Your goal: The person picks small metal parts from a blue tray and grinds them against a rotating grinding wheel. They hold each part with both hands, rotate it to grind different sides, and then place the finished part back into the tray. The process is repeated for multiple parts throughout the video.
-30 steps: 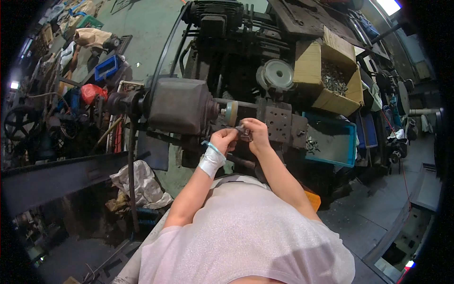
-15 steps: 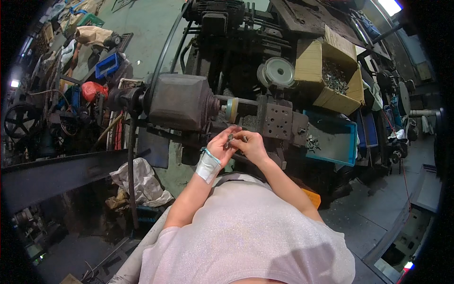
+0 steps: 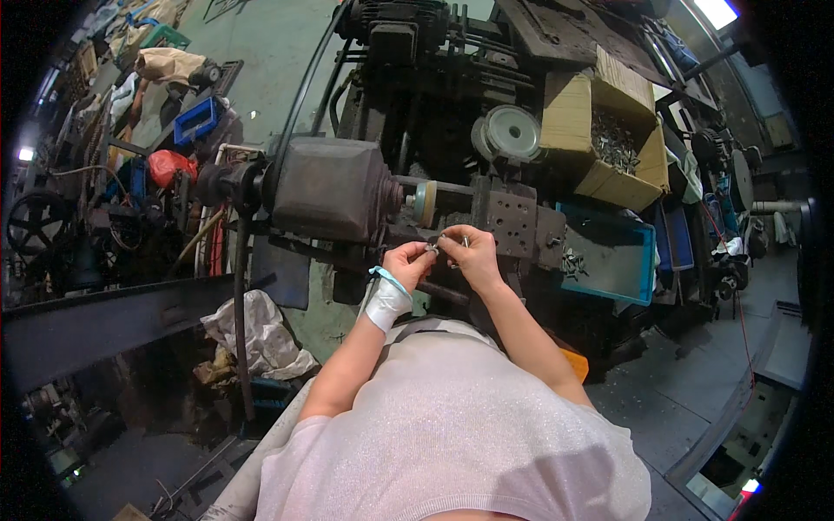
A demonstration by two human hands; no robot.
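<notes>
Close together over the front of a dark machine, both of my hands work with small metal parts. My left hand (image 3: pixel 407 266) is closed, thumb and fingers pinching a small shiny metal piece (image 3: pixel 432 248). From the right, the fingertips of my right hand (image 3: pixel 474 259) meet that same piece. A second small metal piece (image 3: pixel 465 242) shows between my right fingers. Just beyond my hands is a round grinding wheel (image 3: pixel 425 204) on the machine's spindle, apart from them. The exact shape of the parts is too small to tell.
A metal block with holes (image 3: pixel 509 221) stands right of the wheel. Further right are a blue tray (image 3: pixel 653 265) with several small metal parts and a cardboard box (image 3: pixel 627 189) of more parts. The machine's housing (image 3: pixel 334 187) lies left. An upright post (image 3: pixel 241 321) stands near my left.
My left hand has turned from palm-up to a pinch and moved slightly down-left. My right hand has shifted right and up, and the small piece now shows between the fingertips.
</notes>
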